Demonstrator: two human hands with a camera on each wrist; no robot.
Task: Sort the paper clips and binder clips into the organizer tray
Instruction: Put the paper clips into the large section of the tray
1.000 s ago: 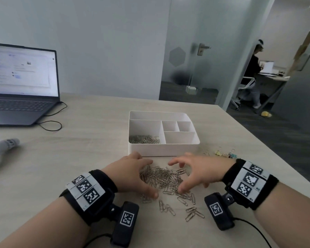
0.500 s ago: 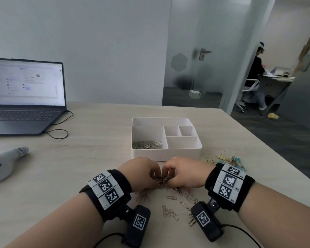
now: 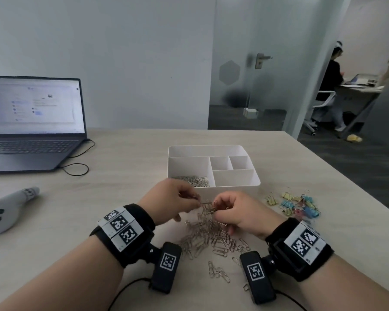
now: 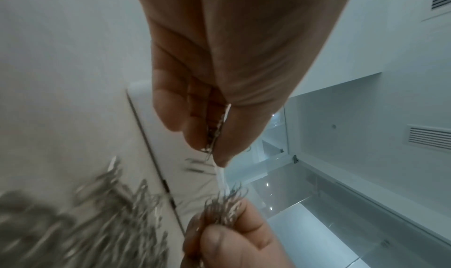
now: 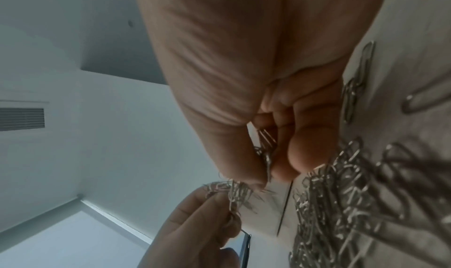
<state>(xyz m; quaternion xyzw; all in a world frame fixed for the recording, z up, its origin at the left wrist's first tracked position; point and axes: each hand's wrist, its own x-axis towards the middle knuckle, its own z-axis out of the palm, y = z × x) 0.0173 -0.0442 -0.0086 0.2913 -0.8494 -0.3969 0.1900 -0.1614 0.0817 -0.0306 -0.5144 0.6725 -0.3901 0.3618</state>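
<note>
A bunch of silver paper clips [image 3: 208,207] is held above the table [image 3: 126,198], pinched from two sides. On the one side it is pinched by the left hand [image 3: 169,202], whose thumb and fingers [image 4: 192,121] are pressed together on a few clips, as the left wrist view shows. On the other side it is pinched by the right hand [image 3: 240,212], with the thumb and curled fingers [image 5: 300,156] closed on another small bunch. The two sets of fingertips are very near to each other, and some clips hang between them.

Directly below the fingers a larger pile of paper clips [image 3: 208,236] is spread on the table, with a few single clips lying nearer to the wrists. Just beyond the fingertips the white organizer tray [image 3: 234,188] is placed; more paper clips [image 3: 197,181] are seen in its large compartment on the left, the one closest to the left fingers. To the right of the right hand, apart from it, a heap of coloured binder clips [image 3: 298,204] lies on the table.

Far to the left of the left fingers a grey controller [image 3: 7,212] and an open laptop [image 3: 34,122] are seen.
</note>
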